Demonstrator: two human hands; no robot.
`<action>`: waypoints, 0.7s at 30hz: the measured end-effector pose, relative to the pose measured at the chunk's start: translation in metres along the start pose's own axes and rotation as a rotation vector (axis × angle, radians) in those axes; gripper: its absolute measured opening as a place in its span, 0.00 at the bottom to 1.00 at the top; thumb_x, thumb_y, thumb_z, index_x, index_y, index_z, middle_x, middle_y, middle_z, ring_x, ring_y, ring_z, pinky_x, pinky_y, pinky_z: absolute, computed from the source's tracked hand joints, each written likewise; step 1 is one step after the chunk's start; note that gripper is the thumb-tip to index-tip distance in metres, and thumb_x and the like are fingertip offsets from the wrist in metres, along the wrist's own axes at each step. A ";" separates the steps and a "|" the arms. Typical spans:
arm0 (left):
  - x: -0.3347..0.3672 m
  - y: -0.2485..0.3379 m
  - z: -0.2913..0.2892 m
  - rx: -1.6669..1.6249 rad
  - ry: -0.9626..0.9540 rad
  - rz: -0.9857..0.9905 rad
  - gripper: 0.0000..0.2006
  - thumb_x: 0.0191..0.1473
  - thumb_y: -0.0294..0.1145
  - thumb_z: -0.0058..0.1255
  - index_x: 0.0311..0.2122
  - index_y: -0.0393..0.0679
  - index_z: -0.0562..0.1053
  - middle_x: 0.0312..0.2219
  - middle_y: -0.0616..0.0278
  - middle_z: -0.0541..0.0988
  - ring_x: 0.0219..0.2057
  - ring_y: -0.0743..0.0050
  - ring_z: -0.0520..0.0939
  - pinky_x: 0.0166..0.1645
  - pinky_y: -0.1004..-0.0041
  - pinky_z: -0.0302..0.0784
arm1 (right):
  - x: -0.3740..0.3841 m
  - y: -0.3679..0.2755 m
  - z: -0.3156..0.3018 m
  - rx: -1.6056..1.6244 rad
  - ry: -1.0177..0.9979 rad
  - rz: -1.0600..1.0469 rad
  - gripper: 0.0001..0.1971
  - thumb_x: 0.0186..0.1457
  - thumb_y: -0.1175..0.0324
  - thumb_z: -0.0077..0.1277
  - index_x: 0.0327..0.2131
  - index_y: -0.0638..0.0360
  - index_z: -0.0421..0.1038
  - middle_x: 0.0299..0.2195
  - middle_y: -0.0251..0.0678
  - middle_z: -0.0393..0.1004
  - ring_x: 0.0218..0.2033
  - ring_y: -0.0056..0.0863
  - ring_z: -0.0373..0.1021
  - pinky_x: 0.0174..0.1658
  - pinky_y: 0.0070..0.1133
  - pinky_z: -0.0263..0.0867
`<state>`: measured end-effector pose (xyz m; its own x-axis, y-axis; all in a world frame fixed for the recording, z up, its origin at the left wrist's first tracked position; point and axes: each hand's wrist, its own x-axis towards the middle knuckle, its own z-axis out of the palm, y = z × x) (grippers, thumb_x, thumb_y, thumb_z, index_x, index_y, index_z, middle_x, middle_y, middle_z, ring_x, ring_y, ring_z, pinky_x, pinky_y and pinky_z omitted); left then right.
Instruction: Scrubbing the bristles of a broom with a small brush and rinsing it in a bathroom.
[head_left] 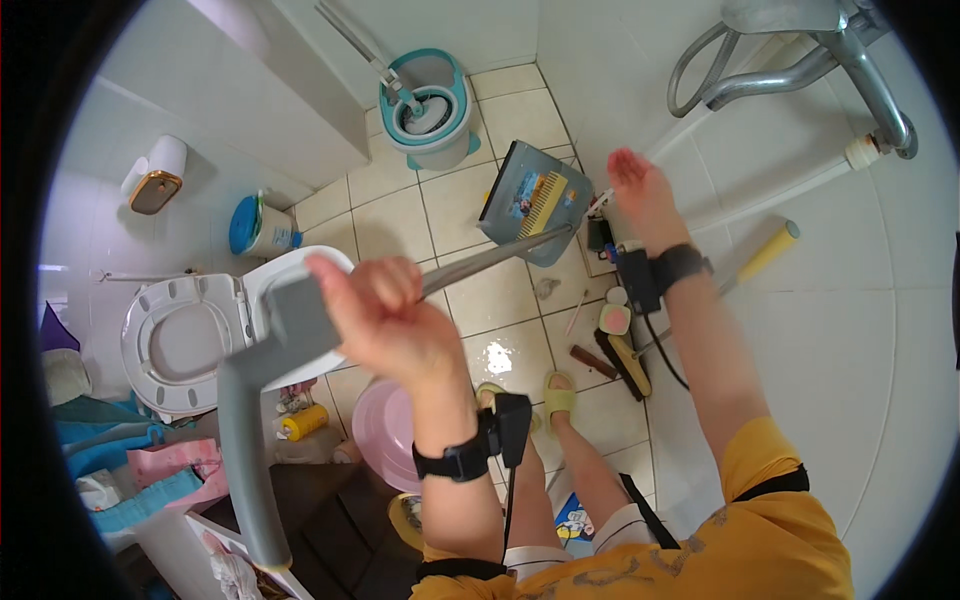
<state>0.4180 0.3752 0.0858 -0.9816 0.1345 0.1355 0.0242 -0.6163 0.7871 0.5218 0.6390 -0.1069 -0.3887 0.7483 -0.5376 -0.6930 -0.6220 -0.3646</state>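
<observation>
My left hand (385, 315) is wrapped round the grey pole of a long-handled dustpan, just below its thick bent grey grip (240, 420). The grey dustpan pan (540, 205) is tilted over the tiles, with a yellow comb-like strip across it. My right hand (640, 190) is raised near the wall to the right of the pan. Its fingers are stretched out, slightly blurred, and hold nothing. Behind my right forearm a broom leans on the wall, its yellow handle end (770, 248) high and its bristled head (622, 365) on the floor.
A teal-and-white spin mop bucket (435, 140) with a mop stands at the back. To the left are a toilet (150, 350) with its lid up, a blue-lidded tub (265, 228) and a pink basin (385, 430). Small items lie along the right wall, under metal shower pipes (780, 85).
</observation>
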 end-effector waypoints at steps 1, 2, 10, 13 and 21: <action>0.000 -0.012 0.012 0.021 -0.008 -0.002 0.26 0.60 0.44 0.44 0.13 0.52 0.49 0.08 0.74 0.45 0.13 0.81 0.45 0.20 0.74 0.41 | 0.010 -0.015 0.006 -0.004 -0.001 -0.016 0.06 0.56 0.73 0.43 0.32 0.67 0.66 0.29 0.43 0.71 0.33 0.34 0.69 0.42 0.29 0.70; 0.000 -0.022 0.024 0.017 0.002 -0.025 0.26 0.59 0.44 0.45 0.13 0.52 0.49 0.08 0.74 0.46 0.13 0.81 0.46 0.21 0.74 0.41 | 0.018 -0.028 0.011 0.072 -0.065 -0.046 0.06 0.57 0.73 0.42 0.31 0.67 0.67 0.28 0.42 0.71 0.33 0.34 0.70 0.42 0.30 0.70; 0.004 -0.054 0.118 0.047 0.005 -0.081 0.25 0.57 0.42 0.50 0.13 0.52 0.54 0.10 0.75 0.53 0.14 0.82 0.50 0.21 0.76 0.45 | -0.075 -0.015 0.071 -0.400 -0.518 0.054 0.11 0.56 0.72 0.43 0.37 0.69 0.72 0.34 0.43 0.75 0.42 0.32 0.70 0.51 0.25 0.64; -0.002 -0.072 0.144 0.042 -0.056 -0.074 0.23 0.54 0.42 0.54 0.14 0.52 0.57 0.12 0.76 0.55 0.15 0.84 0.53 0.22 0.77 0.46 | -0.124 -0.001 0.091 -0.532 -0.687 -0.111 0.13 0.56 0.69 0.43 0.42 0.67 0.71 0.36 0.42 0.75 0.47 0.33 0.68 0.54 0.25 0.60; -0.026 -0.065 0.191 0.254 -0.547 -0.325 0.08 0.53 0.31 0.54 0.27 0.38 0.76 0.22 0.66 0.77 0.25 0.85 0.74 0.30 0.83 0.69 | -0.106 -0.046 0.088 -1.304 -0.474 -0.651 0.19 0.53 0.68 0.50 0.47 0.63 0.64 0.39 0.43 0.73 0.44 0.35 0.69 0.48 0.24 0.62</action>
<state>0.4782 0.5601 0.1466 -0.7115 0.6955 0.1004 -0.1459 -0.2860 0.9471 0.5417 0.6088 0.0335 -0.5653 0.8079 0.1668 0.0857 0.2586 -0.9622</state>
